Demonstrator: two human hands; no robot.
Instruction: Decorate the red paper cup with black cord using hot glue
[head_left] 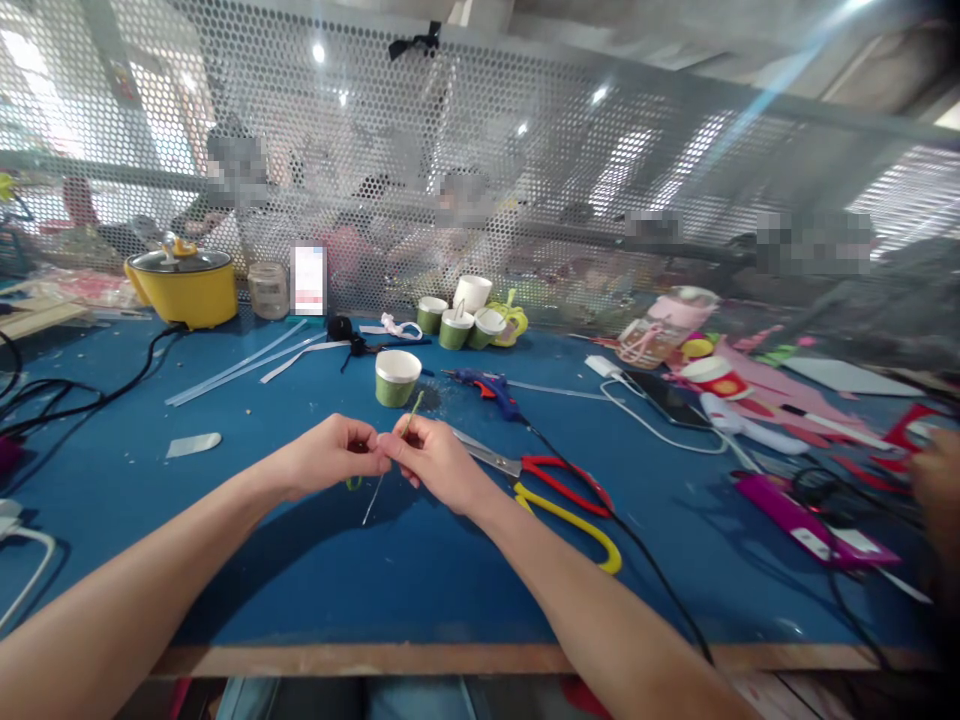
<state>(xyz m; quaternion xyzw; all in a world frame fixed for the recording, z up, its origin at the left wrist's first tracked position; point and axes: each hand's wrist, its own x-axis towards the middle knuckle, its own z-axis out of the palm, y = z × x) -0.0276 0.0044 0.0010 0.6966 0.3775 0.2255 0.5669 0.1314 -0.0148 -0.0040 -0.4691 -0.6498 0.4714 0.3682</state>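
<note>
Both hands meet over the middle of the table. Pinched in my right hand [442, 462] is a thin wire [373, 503], its upper end wrapped in green and its pale lower end pointing down. My left hand [330, 462] is closed, fingertips against those of my right hand at the wire; a small green loop [353, 483] shows beneath it. What exactly the left fingertips grip is hidden. Just beyond the hands stands a small paper cup [396, 388] with a green outside. Scissors [551, 487] with one red and one yellow handle lie beside my right hand.
A blue glue gun [491, 388] lies behind the scissors, its black cord running to the front edge. More green cups [455, 329], a yellow pot [187, 288] and a lit phone [308, 280] stand at the back. Another person's hand [941, 485] is at far right.
</note>
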